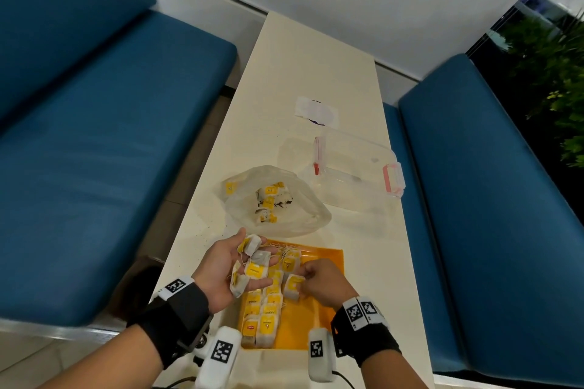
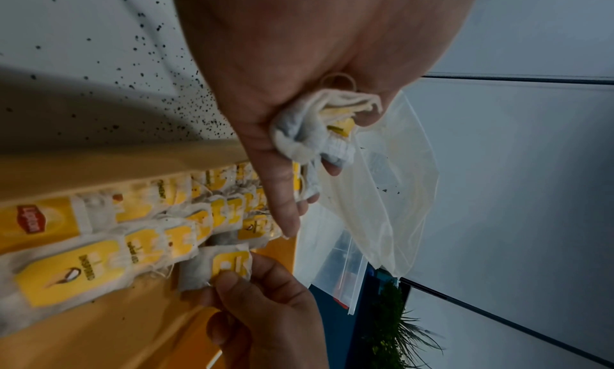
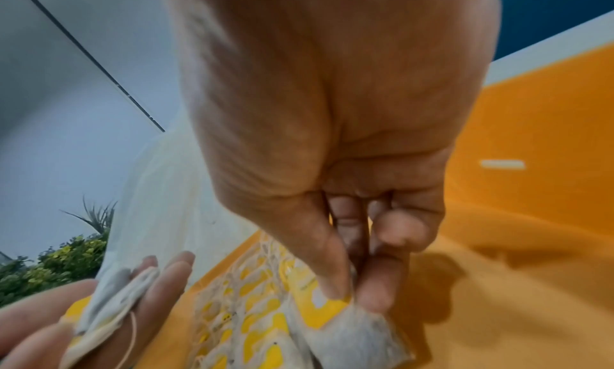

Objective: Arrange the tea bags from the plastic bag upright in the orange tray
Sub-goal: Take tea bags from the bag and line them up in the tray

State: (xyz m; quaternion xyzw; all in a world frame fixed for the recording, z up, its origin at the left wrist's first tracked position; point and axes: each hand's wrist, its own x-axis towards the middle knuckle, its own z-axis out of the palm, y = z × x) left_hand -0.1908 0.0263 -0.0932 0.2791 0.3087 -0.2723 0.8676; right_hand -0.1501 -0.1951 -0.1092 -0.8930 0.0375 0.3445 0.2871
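The orange tray [image 1: 327, 257] lies at the table's near end, with rows of yellow-tagged tea bags [image 1: 265, 316] standing along its left side. My left hand [image 1: 218, 262] hovers palm up over the tray's left edge and carries several loose tea bags [image 1: 252, 268] on relaxed fingers. My right hand [image 1: 319, 281] pinches one tea bag [image 1: 292, 287] by its top, beside the rows over the tray floor. In the right wrist view the thumb and fingers [image 3: 332, 282] clamp that tea bag [image 3: 352, 332]. The plastic bag [image 1: 284, 218], with a few tea bags left inside, lies just beyond the tray.
A clear lidded box [image 1: 357, 164] with pink clasps stands beyond the bag on the right. A white paper packet [image 1: 316, 112] lies farther back. Tea dust [image 1: 202, 227] speckles the white table [image 1: 316, 57]. Blue benches [image 1: 94, 167] flank both sides.
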